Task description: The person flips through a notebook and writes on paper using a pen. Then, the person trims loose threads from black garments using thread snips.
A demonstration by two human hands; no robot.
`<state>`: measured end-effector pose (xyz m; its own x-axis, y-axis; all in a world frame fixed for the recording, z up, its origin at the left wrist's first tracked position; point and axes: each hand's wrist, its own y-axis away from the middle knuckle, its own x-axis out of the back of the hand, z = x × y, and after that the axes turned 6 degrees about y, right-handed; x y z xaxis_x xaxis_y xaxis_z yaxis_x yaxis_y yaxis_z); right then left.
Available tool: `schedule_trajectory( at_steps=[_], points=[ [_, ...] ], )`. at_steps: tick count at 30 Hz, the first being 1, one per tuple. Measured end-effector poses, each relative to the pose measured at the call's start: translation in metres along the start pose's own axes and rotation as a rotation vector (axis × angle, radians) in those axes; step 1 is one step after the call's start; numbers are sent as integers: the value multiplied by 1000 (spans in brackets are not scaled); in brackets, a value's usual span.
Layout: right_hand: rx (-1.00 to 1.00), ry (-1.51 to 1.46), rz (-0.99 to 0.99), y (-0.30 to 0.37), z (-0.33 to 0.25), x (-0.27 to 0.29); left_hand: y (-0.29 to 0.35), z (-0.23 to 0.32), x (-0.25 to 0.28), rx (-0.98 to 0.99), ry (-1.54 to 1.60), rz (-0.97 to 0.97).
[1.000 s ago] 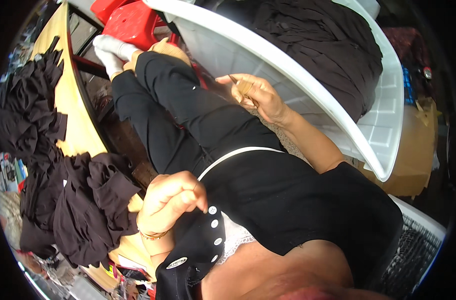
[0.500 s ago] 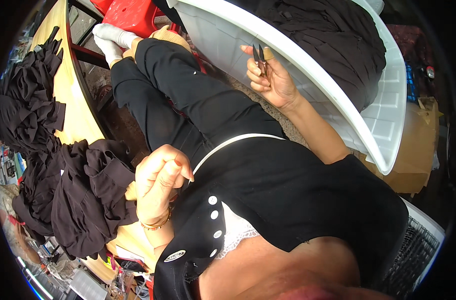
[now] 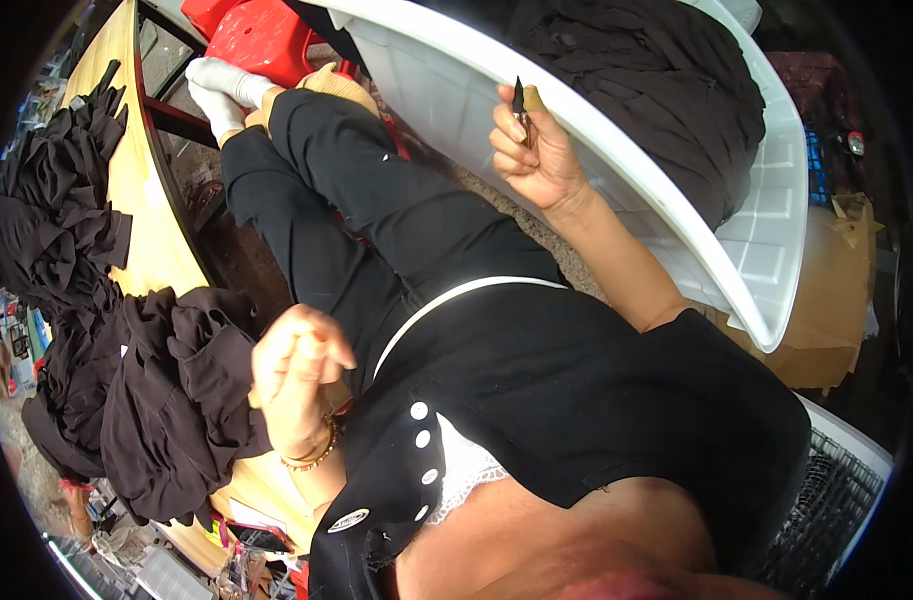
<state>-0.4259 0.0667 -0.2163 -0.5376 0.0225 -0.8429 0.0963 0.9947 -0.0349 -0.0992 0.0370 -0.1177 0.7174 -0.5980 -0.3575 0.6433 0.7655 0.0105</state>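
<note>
In my right hand (image 3: 540,160) is a pair of small thread snips (image 3: 520,100), held upright with the dark blades together, and a tan cover sits on one fingertip. That hand is raised beside the wall of a big white plastic tub (image 3: 427,90). My left hand (image 3: 295,375), a little blurred, hovers at my waist with its fingers curled in and the thumb against them; anything pinched there is too small to make out. Just left of it, dark brown garments (image 3: 177,390) lie heaped on a light wooden table (image 3: 157,225).
Dark cloth (image 3: 657,100) fills the white tub at the upper right. A red plastic stool (image 3: 267,40) stands near my feet. Brown cardboard (image 3: 827,310) and a white-rimmed crate (image 3: 837,500) are at the right. A phone-like dark object (image 3: 260,537) lies at the table's near end.
The snips' blades have gone from spread to together, and my right hand has shifted slightly left. My left hand has moved a little left and down.
</note>
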Motion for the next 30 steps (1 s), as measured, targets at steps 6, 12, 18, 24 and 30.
schedule_trajectory(
  at_steps=[6,12,18,24,30],
  points=[
    [-170,-51,-391,18,1,4,-52,-6,15,-347,88,465],
    [-228,414,-437,22,-2,-34,-89,-39,-37,-386,-1167,-203],
    [-283,700,-424,36,-11,-34,-95,-49,-26,-236,-1325,-265],
    [-308,740,-421,24,-3,-31,-98,-25,6,-222,-1321,117],
    [-305,802,-382,13,11,-34,-118,-26,51,-189,-700,312]
  ],
)
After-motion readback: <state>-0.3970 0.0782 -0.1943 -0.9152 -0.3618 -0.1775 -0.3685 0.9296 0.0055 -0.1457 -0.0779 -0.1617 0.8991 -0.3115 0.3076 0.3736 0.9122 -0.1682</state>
